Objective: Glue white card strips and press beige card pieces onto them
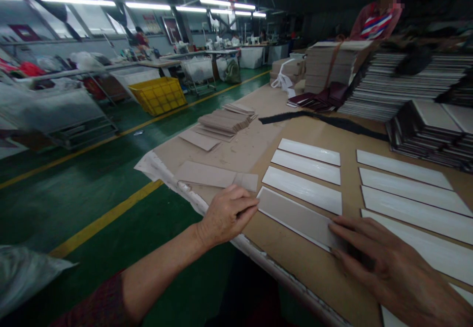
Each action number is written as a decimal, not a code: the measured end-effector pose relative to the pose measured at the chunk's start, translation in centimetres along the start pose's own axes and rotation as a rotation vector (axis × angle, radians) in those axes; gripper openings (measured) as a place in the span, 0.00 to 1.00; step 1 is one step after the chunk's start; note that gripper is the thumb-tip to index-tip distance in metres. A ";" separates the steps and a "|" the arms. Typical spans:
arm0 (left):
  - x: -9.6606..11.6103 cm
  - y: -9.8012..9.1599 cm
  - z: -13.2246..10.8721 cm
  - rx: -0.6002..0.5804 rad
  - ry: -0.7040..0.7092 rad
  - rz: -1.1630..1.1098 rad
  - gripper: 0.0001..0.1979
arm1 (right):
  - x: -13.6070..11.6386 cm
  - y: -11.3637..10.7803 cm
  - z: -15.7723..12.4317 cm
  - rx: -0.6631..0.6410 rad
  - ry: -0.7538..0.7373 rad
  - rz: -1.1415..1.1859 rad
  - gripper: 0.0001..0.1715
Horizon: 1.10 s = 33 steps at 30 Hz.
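Observation:
A grey-beige cardboard strip [295, 217] lies on a white strip, whose edge shows as a thin border around it. My left hand [226, 214] is closed, thumb and fingers pinched at the cardboard strip's left end. At its right end my right hand [388, 260] grips with the thumb near the front edge and fingers over the back edge. White strips [302, 189] lie in a column just behind. A second column of white strips [410, 196] extends to the right, partly under my right hand. Loose cardboard strips [207, 174] lie beyond my left hand.
A pile of cardboard pieces [223, 121] stands farther back on the table [254, 144]. Behind the white strips stretches a black band [318, 116]. Tall board stacks [402, 83] fill the back right, with a person [377, 21] behind them. A yellow crate [157, 95] sits across the aisle.

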<state>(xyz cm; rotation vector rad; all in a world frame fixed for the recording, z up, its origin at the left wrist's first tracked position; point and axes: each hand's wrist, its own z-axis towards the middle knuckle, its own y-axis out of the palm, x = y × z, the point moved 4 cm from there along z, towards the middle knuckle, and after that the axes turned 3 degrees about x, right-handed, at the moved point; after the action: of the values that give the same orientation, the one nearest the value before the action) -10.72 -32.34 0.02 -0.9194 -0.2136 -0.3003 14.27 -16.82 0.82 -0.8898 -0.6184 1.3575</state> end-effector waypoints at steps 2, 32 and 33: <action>0.1 -0.1 0.1 -0.016 0.006 0.015 0.09 | 0.0 0.0 0.0 0.005 -0.013 -0.011 0.19; 0.0 0.3 0.4 -0.158 0.104 0.117 0.11 | -2.0 -0.4 0.6 -0.344 0.076 -0.014 0.15; 0.0 0.3 0.5 -0.176 0.109 0.128 0.11 | -2.2 -0.3 0.6 -0.351 0.079 -0.017 0.14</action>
<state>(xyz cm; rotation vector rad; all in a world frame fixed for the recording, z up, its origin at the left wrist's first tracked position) -10.63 -31.81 0.08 -1.0825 -0.0279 -0.2522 13.68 -18.83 1.63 -1.2101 -0.8163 1.2109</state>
